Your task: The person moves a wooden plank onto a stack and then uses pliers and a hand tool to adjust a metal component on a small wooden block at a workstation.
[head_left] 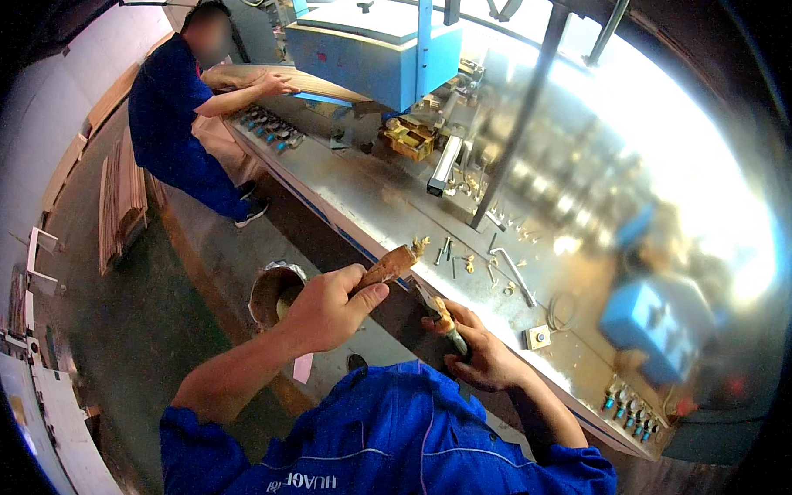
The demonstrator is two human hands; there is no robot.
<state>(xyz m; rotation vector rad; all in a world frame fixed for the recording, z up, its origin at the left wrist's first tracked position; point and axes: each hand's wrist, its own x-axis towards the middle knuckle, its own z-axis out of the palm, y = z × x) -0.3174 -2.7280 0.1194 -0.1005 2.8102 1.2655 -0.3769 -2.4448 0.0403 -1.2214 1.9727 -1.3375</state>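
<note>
My left hand is closed around a brown, stubby piece with a ragged golden tip; I cannot make out its kind. It points up and to the right, over the near edge of the metal workbench. Close beside it, my right hand grips a tool with a pointed metal end and a dark grip. The tool's point is near the brown piece; whether they touch cannot be seen. Beyond both hands, bolts and a bent metal rod lie on the bench.
At the far left a co-worker in blue handles long boards beside a blue machine housing. A bucket stands left of my left hand. Boards are stacked on the floor. Blue-tipped valves line the bench's right end.
</note>
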